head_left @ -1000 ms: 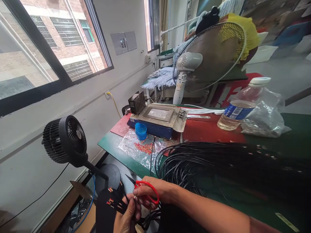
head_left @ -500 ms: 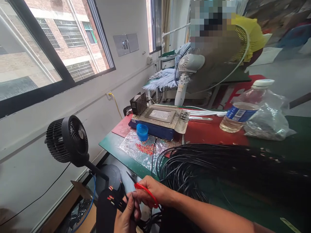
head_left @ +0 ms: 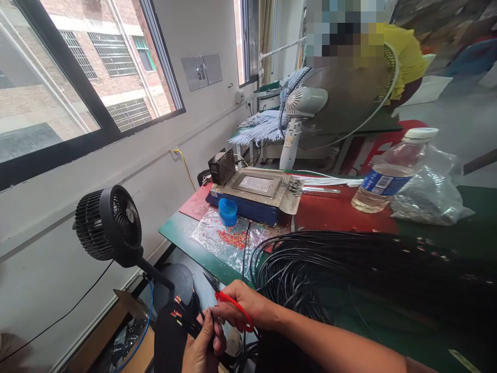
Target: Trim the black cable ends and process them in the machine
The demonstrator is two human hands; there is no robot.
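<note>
My left hand (head_left: 202, 344) is closed around several black cables (head_left: 190, 322), whose stripped ends show red, white and yellow wires. In my right hand (head_left: 243, 305) is a pair of red-handled scissors (head_left: 233, 300), with the dark blades pointing up and left. The fingertips of both hands meet at one cable; what lies between them is too small to make out. On the green table (head_left: 182, 235), just beyond my hands, a large bundle of black cables (head_left: 295, 269) stretches off to the right.
A blue cup (head_left: 227, 212) stands beside red and yellow bits on a plastic sheet (head_left: 205, 230). Behind it sits a blue heating device (head_left: 248, 204) with a small fan. A black fan (head_left: 108, 223) is at left, a water bottle (head_left: 382, 176) at right. A person in yellow (head_left: 407, 57) is beyond.
The scissor blades look slightly farther apart than before. Both hands stay in nearly the same place, and the cables are still held.
</note>
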